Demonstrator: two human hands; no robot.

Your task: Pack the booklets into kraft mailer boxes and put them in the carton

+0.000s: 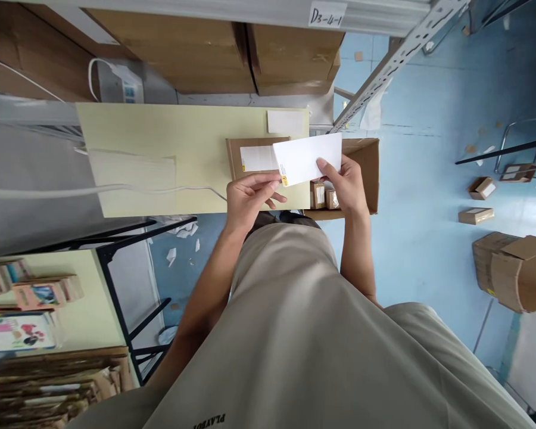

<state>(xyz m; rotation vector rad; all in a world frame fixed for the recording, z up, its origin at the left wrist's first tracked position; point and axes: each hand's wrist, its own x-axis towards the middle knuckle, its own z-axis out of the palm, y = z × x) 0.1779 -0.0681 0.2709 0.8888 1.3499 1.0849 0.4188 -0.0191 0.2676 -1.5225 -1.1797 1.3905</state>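
A blank-looking white label sheet [306, 159] with a small yellow mark at one corner is gripped by my right hand [349, 183], thumb on top. At that marked corner, my left hand [254, 199] has its thumb and forefinger pinched together, with the other fingers loosely curled. Beneath the sheet, a flat brown cardboard box [234, 156] lies on the pale yellow table [196, 131]. On the box is a similar white label [255, 159] with a yellow mark, partly covered by the sheet.
Another white sheet [284, 122] lies at the table's far right. An open carton [370, 179] holding small parcels stands beside the table. Large cartons [174, 53] fill the shelf behind. A white cable [152, 189] crosses the table. Books [40, 293] lie at left; an open carton [504, 271] sits right.
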